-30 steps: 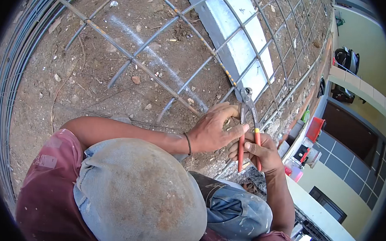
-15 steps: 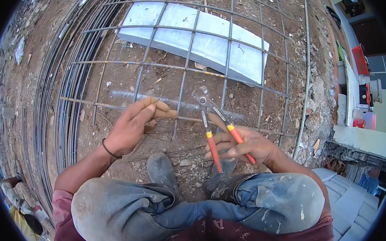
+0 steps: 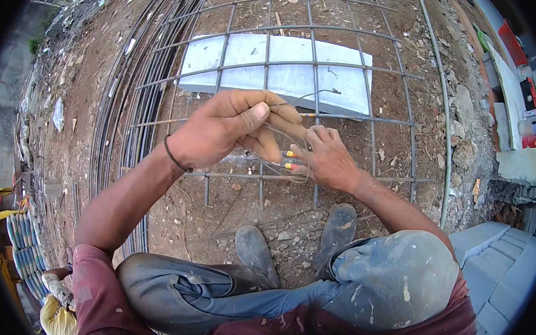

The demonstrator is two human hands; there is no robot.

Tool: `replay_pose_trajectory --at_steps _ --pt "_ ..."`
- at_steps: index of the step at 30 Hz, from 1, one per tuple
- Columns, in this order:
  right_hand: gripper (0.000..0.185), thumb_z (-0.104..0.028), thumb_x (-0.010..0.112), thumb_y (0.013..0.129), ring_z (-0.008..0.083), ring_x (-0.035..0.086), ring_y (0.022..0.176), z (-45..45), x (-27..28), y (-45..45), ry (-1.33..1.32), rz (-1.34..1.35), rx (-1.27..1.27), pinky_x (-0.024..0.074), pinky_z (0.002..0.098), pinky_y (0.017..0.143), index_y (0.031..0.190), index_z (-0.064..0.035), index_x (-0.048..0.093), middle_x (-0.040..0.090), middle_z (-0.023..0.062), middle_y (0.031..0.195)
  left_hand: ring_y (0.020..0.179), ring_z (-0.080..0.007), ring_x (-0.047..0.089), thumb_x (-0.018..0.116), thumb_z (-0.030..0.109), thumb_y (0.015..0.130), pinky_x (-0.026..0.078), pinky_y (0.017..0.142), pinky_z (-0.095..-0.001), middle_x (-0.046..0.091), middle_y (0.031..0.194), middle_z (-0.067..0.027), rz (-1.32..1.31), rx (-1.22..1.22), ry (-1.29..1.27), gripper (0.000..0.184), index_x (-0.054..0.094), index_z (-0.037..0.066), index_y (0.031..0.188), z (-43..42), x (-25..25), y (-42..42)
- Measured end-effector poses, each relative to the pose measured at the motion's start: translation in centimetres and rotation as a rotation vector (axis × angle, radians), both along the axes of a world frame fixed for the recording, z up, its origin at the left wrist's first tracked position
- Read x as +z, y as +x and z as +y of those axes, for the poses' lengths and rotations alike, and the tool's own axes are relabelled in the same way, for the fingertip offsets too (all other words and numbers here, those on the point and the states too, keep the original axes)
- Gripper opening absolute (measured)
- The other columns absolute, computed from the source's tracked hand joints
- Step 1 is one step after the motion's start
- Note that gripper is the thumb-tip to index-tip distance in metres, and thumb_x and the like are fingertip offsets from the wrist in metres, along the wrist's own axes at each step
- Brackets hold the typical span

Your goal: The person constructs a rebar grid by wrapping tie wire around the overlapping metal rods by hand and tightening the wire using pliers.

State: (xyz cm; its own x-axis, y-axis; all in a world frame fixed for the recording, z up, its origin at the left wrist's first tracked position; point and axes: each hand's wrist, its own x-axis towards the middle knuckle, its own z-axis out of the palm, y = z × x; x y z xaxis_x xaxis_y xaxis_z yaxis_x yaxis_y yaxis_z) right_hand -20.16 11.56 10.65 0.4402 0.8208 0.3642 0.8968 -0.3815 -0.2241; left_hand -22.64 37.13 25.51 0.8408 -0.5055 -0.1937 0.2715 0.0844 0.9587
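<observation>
In the head view, my left hand (image 3: 233, 128) is closed, thumb pressed to the index finger, on a thin tie wire (image 3: 309, 97) whose end sticks out to the right. My right hand (image 3: 333, 162) is close beside it, its fingers curled around the red and yellow handles of the pliers (image 3: 291, 166). The pliers' jaws lie hidden behind my left fingers. Loops of thin wire hang between the two hands. Both hands are above the near part of a steel bar grid (image 3: 267, 63).
A white slab (image 3: 244, 48) lies beneath the grid. Long bars (image 3: 107, 133) run in a bundle on the left, and a pipe (image 3: 443, 86) on the right. Grey blocks (image 3: 495, 267) are stacked at lower right. Another person's yellow-clad part (image 3: 57, 319) shows at lower left.
My hands have come together from being apart, the left moving right and up. The pliers have turned from upright to roughly sideways. The head view has shifted.
</observation>
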Motion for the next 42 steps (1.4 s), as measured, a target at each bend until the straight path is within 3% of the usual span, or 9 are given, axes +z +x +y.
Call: replay_pose_trajectory --at_steps 7,12,15,19,24,27,30,34,42 --pt "0.035 -0.023 0.073 0.097 0.0166 0.068 0.098 -2.9 5.4 3.8 0.858 1.447 0.000 0.0549 0.0307 0.082 0.122 0.0012 0.072 0.073 0.0142 0.111 0.060 -0.0085 0.056 0.041 0.027 0.113 0.050 0.058 -0.0248 0.072 0.096 -0.0133 0.236 0.044 -0.258 0.036 0.063 -0.001 0.116 -0.5 -5.4 0.1" --pt "0.029 -0.014 0.079 0.092 0.0122 0.067 0.086 -0.7 8.1 3.3 0.759 1.214 -0.062 0.0538 0.0262 0.076 0.114 0.0032 0.074 0.075 0.0096 0.096 0.063 -0.0087 0.058 0.045 0.031 0.112 0.051 0.059 -0.0258 0.072 0.095 -0.0099 0.222 -0.066 -0.265 0.037 0.063 -0.001 0.116 -1.8 -5.8 1.6" --pt "0.021 -0.010 0.080 0.090 0.0105 0.066 0.081 -0.4 8.2 3.7 0.718 1.056 -0.227 0.0520 0.0263 0.073 0.107 0.0018 0.077 0.075 0.0079 0.091 0.082 -0.0142 0.072 0.048 0.034 0.111 0.061 0.082 -0.0360 0.073 0.099 -0.0094 0.447 0.078 -0.352 0.040 0.062 -0.002 0.123 -2.4 -5.3 1.4" --pt "0.014 -0.006 0.079 0.089 0.0124 0.066 0.078 -0.6 8.4 3.9 0.757 0.675 -0.286 0.0501 0.0273 0.068 0.100 0.0011 0.078 0.075 0.0085 0.085 0.114 -0.0239 0.071 0.051 0.035 0.109 0.039 0.119 -0.0630 0.073 0.110 -0.0118 0.735 0.373 -0.624 0.043 0.059 -0.002 0.129 -2.6 -5.2 0.9" --pt "0.013 0.000 0.077 0.084 0.0147 0.064 0.067 0.3 9.4 3.0 0.618 0.128 -0.036 0.0468 0.0287 0.056 0.097 0.0000 0.077 0.069 0.0096 0.077 0.068 -0.0119 0.064 0.047 0.038 0.111 0.062 0.073 -0.0322 0.065 0.082 -0.0016 0.867 0.323 -0.710 0.039 0.061 0.002 0.118 -0.9 -8.3 2.4" --pt "0.008 0.000 0.075 0.086 0.0128 0.063 0.064 -0.5 9.5 2.8 0.707 0.497 -0.085 0.0450 0.0276 0.053 0.094 0.0010 0.076 0.068 0.0080 0.074 0.050 -0.0067 0.041 0.045 0.039 0.111 0.039 0.044 -0.0240 0.050 0.064 0.0025 0.675 0.160 -0.559 0.040 0.062 0.003 0.106 -0.6 -7.4 2.1" --pt "0.009 -0.003 0.074 0.089 0.0111 0.063 0.066 -2.7 8.8 5.6 1.014 1.328 -0.194 0.0452 0.0261 0.052 0.096 0.0021 0.074 0.069 0.0070 0.076 0.047 -0.0051 0.031 0.044 0.039 0.112 0.025 0.043 -0.0242 0.040 0.056 0.0050 0.001 -0.268 0.256 0.043 0.063 0.004 0.097 -1.3 -4.6 0.1" --pt "0.012 -0.005 0.073 0.093 0.0103 0.066 0.070 -2.3 8.1 5.3 1.115 1.651 -0.024 0.0493 0.0244 0.057 0.101 0.0031 0.072 0.071 0.0072 0.079 0.047 -0.0050 0.026 0.041 0.038 0.113 0.022 0.043 -0.0231 0.033 0.054 0.0073 0.469 -0.213 -0.303 0.042 0.061 0.007 0.093 -3.1 -5.3 -2.5" --pt "0.022 -0.006 0.070 0.097 0.0135 0.071 0.081 0.4 7.8 2.9 0.963 1.479 -0.180 0.0567 0.0254 0.071 0.116 0.0060 0.071 0.076 0.0126 0.094 0.047 -0.0043 0.023 0.037 0.037 0.114 0.021 0.041 -0.0205 0.033 0.053 0.0061 0.686 -0.065 -0.388 0.040 0.057 0.008 0.094 -4.4 -4.6 -2.3"
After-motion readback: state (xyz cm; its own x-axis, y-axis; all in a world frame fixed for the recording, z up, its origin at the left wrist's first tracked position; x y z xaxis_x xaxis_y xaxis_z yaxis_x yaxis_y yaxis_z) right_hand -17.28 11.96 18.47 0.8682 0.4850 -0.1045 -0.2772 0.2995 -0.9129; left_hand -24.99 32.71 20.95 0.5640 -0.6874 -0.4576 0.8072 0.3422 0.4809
